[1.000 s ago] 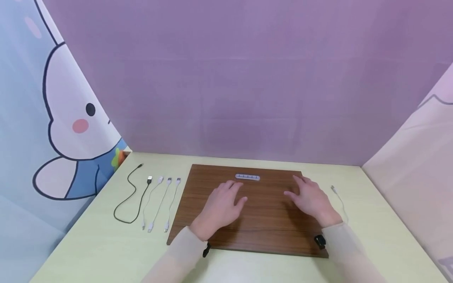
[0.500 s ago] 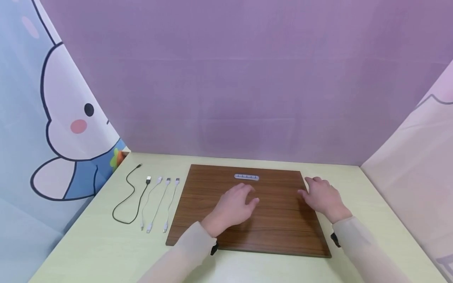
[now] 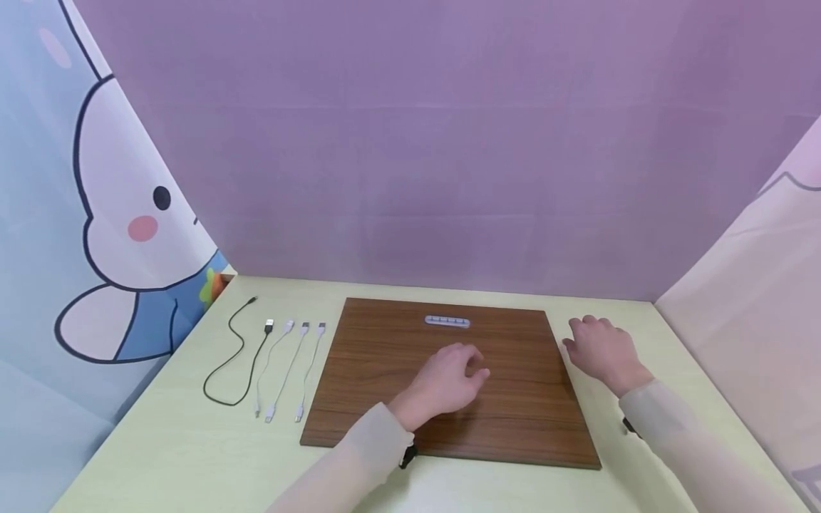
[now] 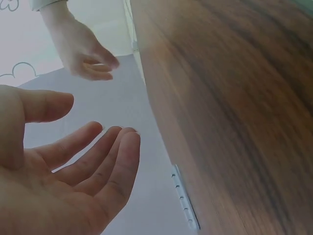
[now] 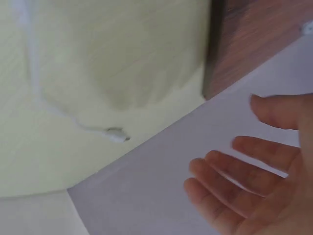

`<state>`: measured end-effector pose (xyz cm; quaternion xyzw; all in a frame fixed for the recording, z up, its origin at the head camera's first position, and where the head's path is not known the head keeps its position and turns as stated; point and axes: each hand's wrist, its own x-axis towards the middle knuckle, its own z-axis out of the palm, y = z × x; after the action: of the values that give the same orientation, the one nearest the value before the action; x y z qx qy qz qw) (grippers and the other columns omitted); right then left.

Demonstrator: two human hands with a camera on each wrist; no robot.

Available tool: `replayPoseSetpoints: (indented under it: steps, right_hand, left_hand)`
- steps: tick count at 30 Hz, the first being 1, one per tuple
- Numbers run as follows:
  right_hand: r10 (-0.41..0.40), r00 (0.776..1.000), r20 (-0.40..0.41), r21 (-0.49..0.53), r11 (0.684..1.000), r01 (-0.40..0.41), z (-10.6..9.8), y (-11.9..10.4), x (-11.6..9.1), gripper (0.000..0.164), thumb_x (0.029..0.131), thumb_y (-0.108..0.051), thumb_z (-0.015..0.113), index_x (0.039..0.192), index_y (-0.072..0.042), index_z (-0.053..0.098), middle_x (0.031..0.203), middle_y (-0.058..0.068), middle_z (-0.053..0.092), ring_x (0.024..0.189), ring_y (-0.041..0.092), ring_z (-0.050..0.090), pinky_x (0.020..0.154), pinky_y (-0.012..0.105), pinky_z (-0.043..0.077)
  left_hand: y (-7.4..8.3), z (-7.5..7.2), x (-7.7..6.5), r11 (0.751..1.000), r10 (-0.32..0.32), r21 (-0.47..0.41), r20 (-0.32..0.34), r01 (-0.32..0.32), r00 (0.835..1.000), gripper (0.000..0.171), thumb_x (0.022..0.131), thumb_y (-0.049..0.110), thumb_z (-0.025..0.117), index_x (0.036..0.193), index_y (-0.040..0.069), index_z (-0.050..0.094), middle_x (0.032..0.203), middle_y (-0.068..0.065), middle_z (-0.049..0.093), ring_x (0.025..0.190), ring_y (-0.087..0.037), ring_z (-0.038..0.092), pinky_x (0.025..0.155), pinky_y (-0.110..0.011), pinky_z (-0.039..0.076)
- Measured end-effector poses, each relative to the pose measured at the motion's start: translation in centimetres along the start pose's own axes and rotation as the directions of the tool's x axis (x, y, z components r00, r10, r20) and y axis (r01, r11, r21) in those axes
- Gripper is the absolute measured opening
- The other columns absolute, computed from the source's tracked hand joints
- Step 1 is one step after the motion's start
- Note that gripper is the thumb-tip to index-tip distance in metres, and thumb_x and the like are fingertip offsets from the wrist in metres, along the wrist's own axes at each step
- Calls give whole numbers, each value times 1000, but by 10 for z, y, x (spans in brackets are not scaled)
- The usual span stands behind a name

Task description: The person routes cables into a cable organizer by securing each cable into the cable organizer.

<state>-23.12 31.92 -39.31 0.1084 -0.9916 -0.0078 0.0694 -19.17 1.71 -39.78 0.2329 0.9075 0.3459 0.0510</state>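
Left hand [image 3: 442, 379] hangs above the board [image 3: 513, 424], fingers softly bent with a thumb gap; right hand [image 3: 604, 351] hovers past the board's right edge, fingers relaxed, both holding and touching nothing. White cable [image 5: 40, 95] lies on the table [image 3: 186, 456] toward its far right corner; probably best pinched from above, just behind the plug [image 5: 116, 135]
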Motion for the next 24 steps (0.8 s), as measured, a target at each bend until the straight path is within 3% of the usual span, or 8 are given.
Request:
replayPoseSetpoints:
  steps: [7,14,18,24]
  right_hand:
    - [-28,1000,-5,-49,998,27,3,17,4,26,90,-22,67,98,3,64,88,16,63,80,40,62,61,59,53]
    - [-18,998,65,-78,997,23,3,39,5,18,89,-16,65,90,1,60,84,15,61,72,38,60,57,58,52]
    - [9,994,107,-53,999,-3,4,52,6,15,89,-15,61,89,0,58,83,15,62,72,39,62,55,57,50]
    - [42,992,121,-33,999,-38,5,70,11,14,90,-13,57,87,0,57,82,16,62,71,40,62,54,56,49]
  left_hand:
    - [1,6,8,999,-7,-39,11,7,1000,31,102,30,61,125,10,66,116,-2,66,102,-17,60,88,-35,53]
    - [7,21,12,1000,12,26,106,-15,994,32,102,32,61,127,14,65,124,2,65,110,-15,60,94,-34,51]
    - [13,26,16,999,19,35,117,-23,993,31,102,32,61,127,15,66,126,3,65,120,-15,59,100,-35,49]
    - [24,31,26,999,20,-47,118,-15,993,30,101,34,62,124,16,67,121,6,66,109,-10,60,93,-30,51]
